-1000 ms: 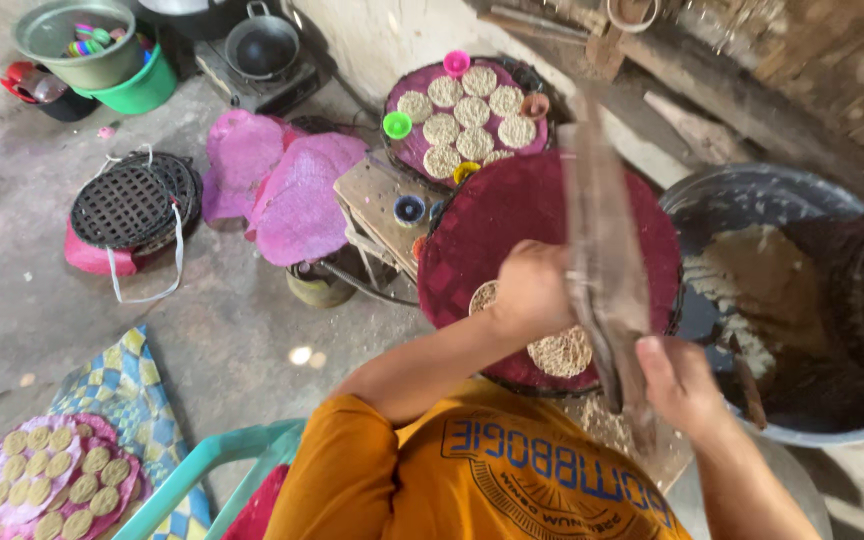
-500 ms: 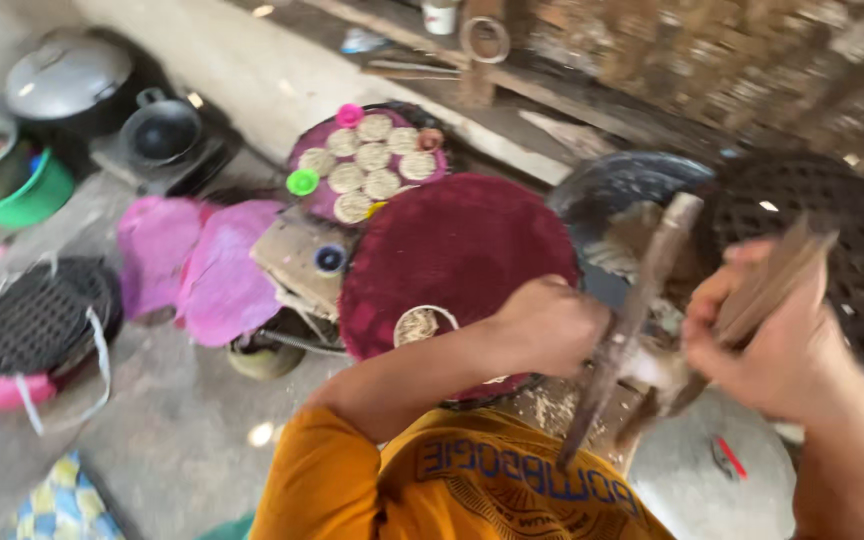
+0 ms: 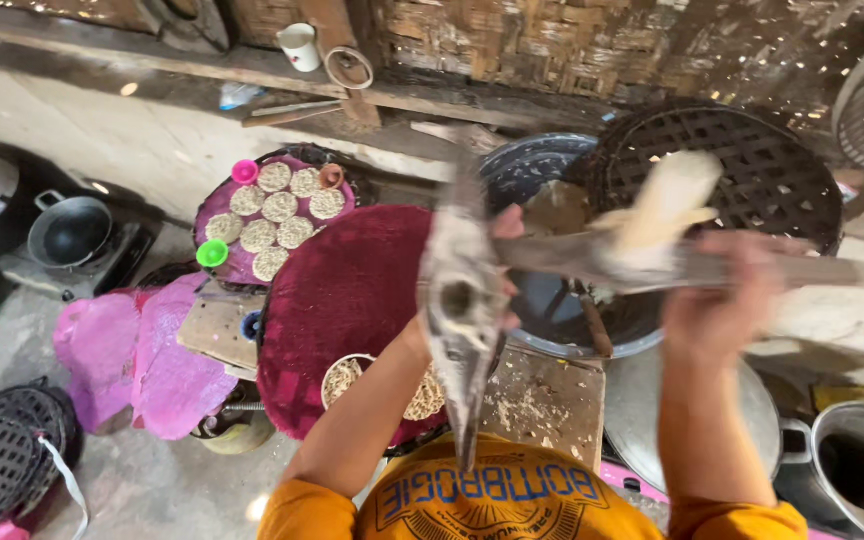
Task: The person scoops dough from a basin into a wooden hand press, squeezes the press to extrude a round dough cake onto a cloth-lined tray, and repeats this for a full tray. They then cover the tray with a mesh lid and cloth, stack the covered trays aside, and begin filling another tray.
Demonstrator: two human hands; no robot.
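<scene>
My left hand [image 3: 508,262] is raised and grips a grey metal hinged press [image 3: 459,310], which hangs down towards my orange shirt and hides most of the hand. My right hand [image 3: 720,300] is closed on the press's long handle [image 3: 802,270], which lies level and is blurred. A pale lump [image 3: 668,204], also blurred, sits on top of the handle. Below my left arm is a round tray covered in dark red cloth [image 3: 342,290] with two stringy noodle discs [image 3: 344,376] near its front edge.
A second tray [image 3: 214,200] at the back holds several discs and small coloured cups. A dark basin [image 3: 542,170], a black woven basket [image 3: 742,165], a crumb-strewn board [image 3: 542,405], pink cloths [image 3: 132,350] and metal pots [image 3: 857,465] surround me.
The press has swung open: my right hand carried its handle out to the right and level, and my left hand rose from the red tray to grip the press body. The view moved right.
</scene>
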